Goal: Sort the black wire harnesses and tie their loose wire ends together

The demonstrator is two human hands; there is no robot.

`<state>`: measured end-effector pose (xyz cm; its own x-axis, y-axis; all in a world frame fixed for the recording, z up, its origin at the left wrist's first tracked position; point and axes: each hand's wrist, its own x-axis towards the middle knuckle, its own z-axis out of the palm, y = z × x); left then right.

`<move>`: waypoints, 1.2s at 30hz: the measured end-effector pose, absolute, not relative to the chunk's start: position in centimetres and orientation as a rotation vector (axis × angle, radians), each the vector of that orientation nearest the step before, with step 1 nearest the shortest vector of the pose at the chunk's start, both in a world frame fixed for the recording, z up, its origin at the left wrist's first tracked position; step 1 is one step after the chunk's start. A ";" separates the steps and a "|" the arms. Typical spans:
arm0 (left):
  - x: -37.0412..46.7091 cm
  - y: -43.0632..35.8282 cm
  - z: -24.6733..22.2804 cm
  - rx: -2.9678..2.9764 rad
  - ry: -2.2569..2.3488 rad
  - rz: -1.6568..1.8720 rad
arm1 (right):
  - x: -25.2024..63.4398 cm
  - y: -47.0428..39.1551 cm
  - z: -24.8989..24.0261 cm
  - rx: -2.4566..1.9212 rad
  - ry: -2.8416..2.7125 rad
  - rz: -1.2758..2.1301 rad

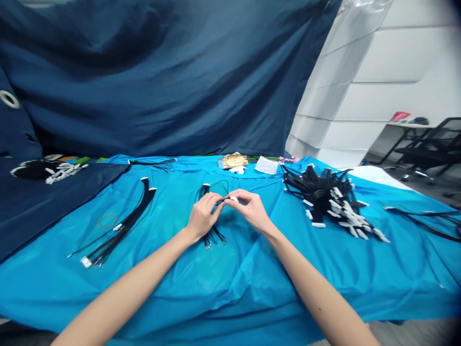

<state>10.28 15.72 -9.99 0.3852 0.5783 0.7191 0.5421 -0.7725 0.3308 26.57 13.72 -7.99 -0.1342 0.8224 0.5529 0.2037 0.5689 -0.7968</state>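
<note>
Near the middle of the blue-covered table, my left hand pinches a thin black wire. My right hand meets it fingertip to fingertip, its thumb and fingers closed on a small white connector. A loop of black wire rises above the fingertips. Under and behind my left hand lies a black cable bundle with bare wire ends toward me and a white connector at its far end. My left fingers partly cover this bundle. Whether the wire enters the connector is too small to tell.
To the left lie a longer black cable bundle and a rubber band. A big heap of black cables with white connectors is at right. Farther back are a gold packet, a white packet and more cables.
</note>
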 end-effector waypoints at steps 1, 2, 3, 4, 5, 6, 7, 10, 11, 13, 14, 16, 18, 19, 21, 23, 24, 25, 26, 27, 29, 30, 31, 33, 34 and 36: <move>10.3 15.8 -10.0 2.572 1.035 1.359 | 26.6 13.7 -8.0 -0.884 -1.680 0.618; 10.3 15.8 -10.1 2.554 1.031 1.340 | 26.7 13.7 -7.9 -0.902 -1.710 0.552; 10.3 15.9 -10.2 2.531 1.029 1.308 | 26.7 13.7 -7.9 -0.921 -1.743 0.478; 10.2 16.0 -10.2 2.510 1.028 1.266 | 26.8 13.7 -7.9 -0.936 -1.776 0.400; 10.1 16.1 -10.3 2.497 1.024 1.218 | 26.9 13.7 -8.0 -0.945 -1.813 0.329; 9.9 16.2 -10.3 2.498 1.018 1.174 | 27.0 13.7 -8.0 -0.946 -1.854 0.269; 9.7 16.4 -10.3 2.515 1.014 1.138 | 27.2 13.7 -8.0 -0.942 -1.896 0.221; 8.6 17.3 -10.1 2.610 1.042 1.078 | 27.4 13.7 -8.0 -0.937 -1.998 0.133; 8.2 17.7 -10.1 2.622 1.074 1.071 | 27.5 13.6 -8.0 -0.931 -2.014 0.130; 7.4 18.6 -10.1 2.577 1.160 1.102 | 27.5 13.5 -8.0 -0.898 -2.016 0.172; 7.1 19.1 -10.1 2.527 1.200 1.141 | 27.4 13.4 -8.0 -0.880 -2.016 0.210; 6.5 20.0 -10.4 2.416 1.265 1.236 | 27.2 13.1 -8.0 -0.862 -2.036 0.277; 6.0 20.9 -10.9 2.326 1.346 1.313 | 27.0 12.8 -8.0 -0.868 -2.101 0.312; 5.8 21.3 -11.1 2.288 1.406 1.341 | 26.8 12.7 -8.1 -0.872 -2.146 0.316; 5.3 21.9 -11.5 2.203 1.553 1.374 | 26.6 12.4 -8.2 -0.879 -2.241 0.302; 5.0 22.3 -11.6 2.099 1.684 1.380 | 26.4 12.1 -8.3 -0.908 -2.337 0.255; 4.9 22.5 -11.7 2.042 1.725 1.378 | 26.3 12.0 -8.3 -0.928 -2.383 0.220; 4.8 22.6 -11.6 1.981 1.745 1.373 | 26.2 11.9 -8.3 -0.947 -2.426 0.180; 4.7 22.6 -11.6 1.919 1.744 1.368 | 26.1 11.8 -8.4 -0.967 -2.464 0.139; 4.7 22.7 -11.6 1.851 1.718 1.358 | 26.0 11.8 -8.4 -0.983 -2.499 0.102; 4.8 22.8 -11.6 1.694 1.604 1.338 | 25.8 11.6 -8.5 -1.004 -2.552 0.043; 4.8 22.8 -11.6 1.612 1.529 1.336 | 25.6 11.5 -8.6 -1.009 -2.572 0.024; 4.8 22.8 -11.7 1.536 1.451 1.339 | 25.5 11.4 -8.7 -1.012 -2.589 0.009; 4.9 22.8 -11.7 1.418 1.326 1.352 | 25.3 11.3 -8.8 -1.012 -2.612 -0.012; 4.9 22.9 -11.7 1.384 1.290 1.357 | 25.2 11.3 -8.9 -1.012 -2.618 -0.022; 4.9 22.9 -11.8 1.356 1.255 1.348 | 25.1 11.3 -9.0 -1.018 -2.617 -0.046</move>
<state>4.88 22.94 -11.78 -0.0742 0.9836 0.1646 0.0945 -0.1574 0.9830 25.09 11.27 -8.98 -0.6895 0.6515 0.3164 0.6623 0.7440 -0.0888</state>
